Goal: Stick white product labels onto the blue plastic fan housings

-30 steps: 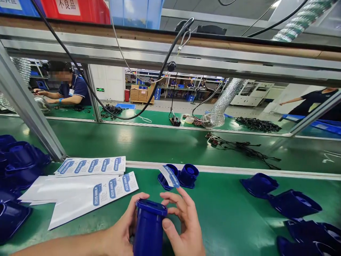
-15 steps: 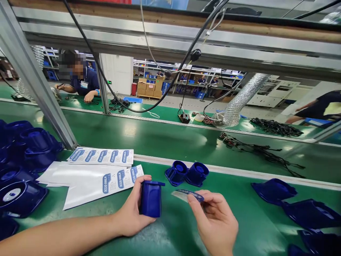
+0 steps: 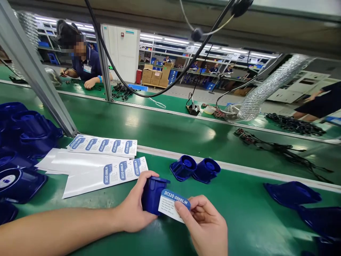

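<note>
My left hand (image 3: 137, 204) is wrapped round a dark blue plastic housing (image 3: 152, 195), holding it upright just above or on the green bench; its base is partly hidden. Between the thumb and fingers of my right hand (image 3: 204, 222) is a white and blue label (image 3: 170, 205) printed "DC52Q-5000L/H". The label's left edge overlaps the housing's right side; whether it touches cannot be seen. Left of the housing lie label sheets (image 3: 125, 170), one partly bare of labels. Two more blue housings (image 3: 183, 167) stand behind, close together.
Piled blue housings (image 3: 34, 129) fill the left side, and more blue parts (image 3: 293, 195) lie at the right. A metal post (image 3: 45, 78) rises at the left. A black cable (image 3: 149, 95) hangs ahead. Across the line, a co-worker (image 3: 86, 64) sits at another bench.
My right hand has brought the label leftward to the housing and turned its printed face toward me. The housing in my left hand has tilted slightly. The camera view has shifted.
</note>
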`<act>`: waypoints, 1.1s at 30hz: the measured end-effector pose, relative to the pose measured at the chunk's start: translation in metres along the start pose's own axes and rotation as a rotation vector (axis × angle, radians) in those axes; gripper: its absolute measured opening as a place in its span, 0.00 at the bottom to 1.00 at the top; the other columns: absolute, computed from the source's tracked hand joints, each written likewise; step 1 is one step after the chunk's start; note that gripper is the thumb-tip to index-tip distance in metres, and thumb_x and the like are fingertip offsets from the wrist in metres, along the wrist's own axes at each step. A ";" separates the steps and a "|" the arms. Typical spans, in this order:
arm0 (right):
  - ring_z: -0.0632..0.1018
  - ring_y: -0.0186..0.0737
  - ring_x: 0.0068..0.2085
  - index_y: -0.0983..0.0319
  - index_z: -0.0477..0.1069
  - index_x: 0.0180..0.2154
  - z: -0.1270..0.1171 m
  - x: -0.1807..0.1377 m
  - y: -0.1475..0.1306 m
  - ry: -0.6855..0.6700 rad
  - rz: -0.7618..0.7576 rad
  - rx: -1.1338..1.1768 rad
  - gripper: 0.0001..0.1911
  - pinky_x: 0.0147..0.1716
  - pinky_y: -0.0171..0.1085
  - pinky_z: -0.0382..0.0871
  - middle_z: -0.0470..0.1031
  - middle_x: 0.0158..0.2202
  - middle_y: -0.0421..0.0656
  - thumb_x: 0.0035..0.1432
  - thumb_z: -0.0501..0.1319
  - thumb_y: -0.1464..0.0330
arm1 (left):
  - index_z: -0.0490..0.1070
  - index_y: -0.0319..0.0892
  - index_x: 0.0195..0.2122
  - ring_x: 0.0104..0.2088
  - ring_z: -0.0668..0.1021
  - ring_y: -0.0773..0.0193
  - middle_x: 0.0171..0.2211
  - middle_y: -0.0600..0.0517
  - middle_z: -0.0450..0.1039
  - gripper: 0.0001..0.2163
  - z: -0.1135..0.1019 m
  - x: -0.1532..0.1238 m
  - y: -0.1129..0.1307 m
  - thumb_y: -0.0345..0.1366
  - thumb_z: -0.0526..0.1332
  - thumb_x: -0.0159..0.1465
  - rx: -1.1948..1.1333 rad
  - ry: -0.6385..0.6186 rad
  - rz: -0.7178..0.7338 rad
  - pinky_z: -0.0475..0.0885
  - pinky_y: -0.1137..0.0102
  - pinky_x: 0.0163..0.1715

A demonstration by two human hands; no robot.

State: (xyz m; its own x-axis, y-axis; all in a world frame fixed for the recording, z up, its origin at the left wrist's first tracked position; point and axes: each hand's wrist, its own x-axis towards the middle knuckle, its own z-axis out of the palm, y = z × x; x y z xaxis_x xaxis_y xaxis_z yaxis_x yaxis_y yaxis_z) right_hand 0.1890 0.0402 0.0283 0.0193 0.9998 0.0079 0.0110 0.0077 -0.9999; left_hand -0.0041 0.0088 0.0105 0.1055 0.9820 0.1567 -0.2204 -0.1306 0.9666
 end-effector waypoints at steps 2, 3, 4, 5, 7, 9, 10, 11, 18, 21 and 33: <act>0.72 0.35 0.24 0.59 0.69 0.27 0.000 -0.002 0.001 -0.014 0.013 -0.019 0.24 0.22 0.32 0.68 0.73 0.25 0.39 0.48 0.79 0.52 | 0.54 0.51 0.64 0.42 0.73 0.63 0.51 0.49 0.66 0.40 -0.001 0.000 0.001 0.19 0.68 0.54 0.004 0.000 -0.005 0.69 0.71 0.39; 0.72 0.35 0.24 0.59 0.69 0.27 0.000 -0.003 0.001 -0.022 0.017 -0.029 0.24 0.22 0.32 0.68 0.73 0.25 0.39 0.49 0.79 0.52 | 0.54 0.50 0.64 0.42 0.73 0.63 0.51 0.49 0.66 0.40 -0.001 0.000 0.001 0.18 0.67 0.54 0.013 0.002 -0.004 0.70 0.71 0.39; 0.71 0.35 0.24 0.59 0.69 0.27 0.000 -0.003 0.001 -0.031 0.020 -0.039 0.24 0.22 0.32 0.67 0.73 0.25 0.39 0.49 0.79 0.52 | 0.55 0.50 0.64 0.43 0.74 0.62 0.51 0.49 0.65 0.40 -0.002 0.000 0.001 0.18 0.67 0.53 0.024 0.004 0.001 0.70 0.70 0.40; 0.71 0.34 0.24 0.59 0.69 0.26 0.000 -0.004 0.001 -0.040 0.023 -0.049 0.24 0.22 0.32 0.67 0.72 0.25 0.38 0.50 0.79 0.52 | 0.56 0.49 0.64 0.43 0.74 0.62 0.52 0.48 0.65 0.40 -0.002 0.000 0.001 0.17 0.66 0.53 0.034 0.003 0.006 0.70 0.70 0.41; 0.70 0.34 0.24 0.59 0.68 0.26 0.000 -0.004 0.001 -0.053 0.025 -0.067 0.24 0.22 0.32 0.65 0.72 0.25 0.38 0.50 0.78 0.53 | 0.56 0.49 0.64 0.44 0.74 0.61 0.53 0.48 0.65 0.41 -0.003 0.000 0.001 0.16 0.66 0.51 0.050 0.002 0.017 0.71 0.69 0.42; 0.70 0.33 0.24 0.59 0.68 0.26 0.000 -0.004 0.001 -0.061 0.025 -0.078 0.24 0.22 0.32 0.65 0.72 0.25 0.38 0.51 0.78 0.54 | 0.57 0.49 0.64 0.45 0.74 0.61 0.54 0.48 0.65 0.41 -0.004 0.000 0.001 0.15 0.65 0.51 0.057 0.002 0.026 0.71 0.69 0.43; 0.70 0.33 0.24 0.59 0.68 0.26 0.000 -0.004 0.001 -0.063 0.023 -0.080 0.23 0.22 0.32 0.66 0.72 0.26 0.38 0.51 0.78 0.54 | 0.57 0.49 0.64 0.46 0.74 0.60 0.54 0.48 0.65 0.41 -0.004 0.000 0.001 0.15 0.65 0.51 0.061 0.000 0.027 0.71 0.69 0.43; 0.70 0.34 0.24 0.58 0.69 0.27 0.000 -0.004 0.001 -0.063 0.020 -0.079 0.23 0.22 0.32 0.66 0.73 0.26 0.39 0.51 0.78 0.54 | 0.57 0.50 0.64 0.46 0.74 0.60 0.54 0.48 0.65 0.41 -0.004 0.000 0.001 0.16 0.66 0.51 0.065 -0.005 0.025 0.71 0.69 0.43; 0.71 0.33 0.25 0.58 0.69 0.27 -0.001 -0.006 0.002 -0.058 -0.003 -0.099 0.23 0.23 0.32 0.68 0.74 0.27 0.39 0.51 0.79 0.54 | 0.57 0.50 0.65 0.46 0.75 0.59 0.57 0.46 0.65 0.41 -0.005 0.000 0.004 0.16 0.66 0.51 0.088 -0.010 0.009 0.71 0.68 0.43; 0.72 0.33 0.25 0.58 0.69 0.27 -0.001 -0.006 0.002 -0.055 -0.004 -0.109 0.23 0.23 0.32 0.68 0.74 0.27 0.39 0.51 0.79 0.54 | 0.58 0.49 0.64 0.47 0.76 0.57 0.57 0.45 0.65 0.40 -0.004 0.000 0.006 0.17 0.67 0.53 0.095 -0.011 0.010 0.71 0.67 0.43; 0.73 0.35 0.25 0.59 0.71 0.27 0.000 -0.006 0.001 -0.044 -0.025 -0.092 0.22 0.23 0.32 0.70 0.75 0.27 0.40 0.51 0.79 0.54 | 0.59 0.49 0.64 0.47 0.75 0.58 0.57 0.45 0.66 0.40 -0.005 0.000 0.006 0.17 0.68 0.51 0.114 0.004 -0.012 0.72 0.68 0.41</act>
State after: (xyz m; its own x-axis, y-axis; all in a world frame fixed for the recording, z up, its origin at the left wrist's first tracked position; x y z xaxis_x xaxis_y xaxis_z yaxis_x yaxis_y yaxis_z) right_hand 0.1892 0.0338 0.0272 -0.0263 0.9992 0.0303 0.1032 0.0329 -0.9941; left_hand -0.0103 0.0087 0.0150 0.1037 0.9841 0.1445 -0.1079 -0.1333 0.9852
